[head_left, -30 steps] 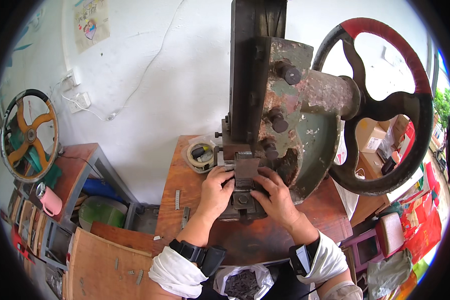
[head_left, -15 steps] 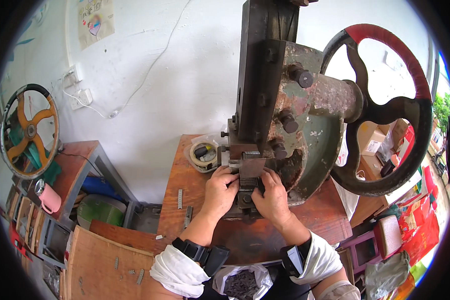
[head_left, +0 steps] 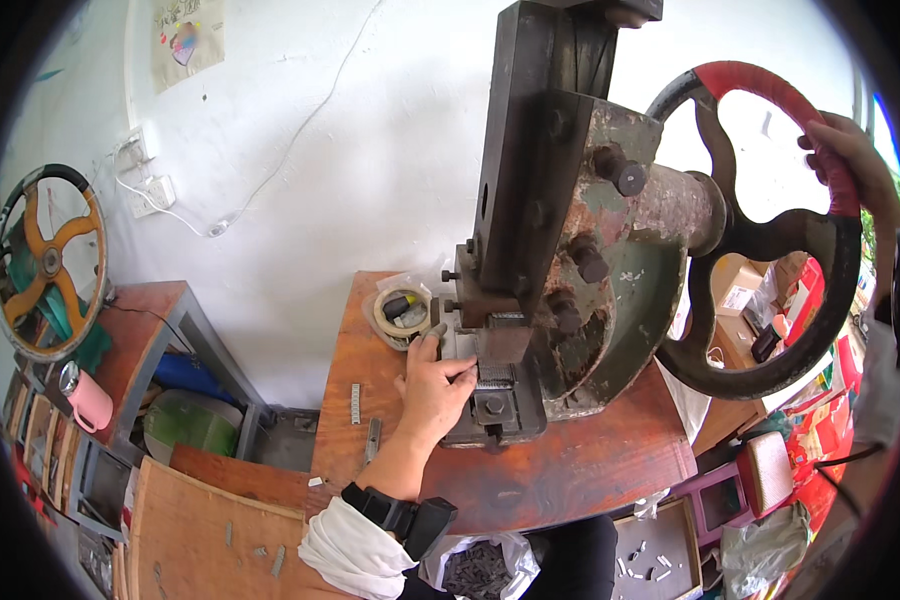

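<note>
A manual press (head_left: 610, 250) of dark, worn metal stands on a wooden bench. My left hand (head_left: 433, 395) is at the press's lower left, its fingers apart and resting against the light metal block (head_left: 458, 345) beside the tooling. One fingertip reaches the left edge of the ribbed die (head_left: 495, 378), under the ram's plate (head_left: 505, 342). Whether a small workpiece lies beneath that fingertip is hidden. At the far right, my right hand (head_left: 850, 160) is closed round the red-wrapped rim of the large handwheel (head_left: 845, 265).
A roll of tape (head_left: 405, 312) sits in a plastic tub behind my left hand. Small metal strips (head_left: 356, 404) lie on the wooden bench (head_left: 580, 465). Below is a white bag (head_left: 525, 560) of dark pieces; a tray (head_left: 660, 590) with small pieces stands right of it. A pink mug (head_left: 90, 400) stands left.
My right hand has left the die and moved up and right onto the handwheel. My left hand has shifted slightly lower and left at the tooling. The handwheel has turned slightly.
</note>
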Tool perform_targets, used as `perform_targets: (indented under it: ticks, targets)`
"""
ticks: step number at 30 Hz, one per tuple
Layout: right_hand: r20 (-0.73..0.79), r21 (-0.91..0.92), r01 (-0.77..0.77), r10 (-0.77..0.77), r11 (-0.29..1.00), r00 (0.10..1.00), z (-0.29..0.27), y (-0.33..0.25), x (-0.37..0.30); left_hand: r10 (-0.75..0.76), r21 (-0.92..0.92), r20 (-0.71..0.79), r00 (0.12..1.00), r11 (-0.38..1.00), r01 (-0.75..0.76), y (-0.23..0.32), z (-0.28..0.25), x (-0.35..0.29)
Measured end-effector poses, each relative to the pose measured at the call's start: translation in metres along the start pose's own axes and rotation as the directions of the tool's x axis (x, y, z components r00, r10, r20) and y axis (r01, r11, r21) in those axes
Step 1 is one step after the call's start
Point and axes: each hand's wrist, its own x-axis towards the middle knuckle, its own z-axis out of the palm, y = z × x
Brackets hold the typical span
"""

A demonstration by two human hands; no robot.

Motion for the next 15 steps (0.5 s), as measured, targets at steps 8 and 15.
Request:
perform_targets:
  ticks: [8, 15]
  targets:
    - [-0.324, 0.722, -0.049, 0.399, 0.69, 0.858, 0.143, 0.015, -0.226, -0.167, -0.058, -0.038, 0.985, 0.985, 0.164, -0.003, -0.01, -0.005]
    - [-0.271, 0.827, -0.014, 0.419, 0.563, 0.866, 0.254, -0.029, -0.29, -0.118, -0.307, -0.032, 0.992, 0.946, 0.103, -0.007, -0.005, -0.005]
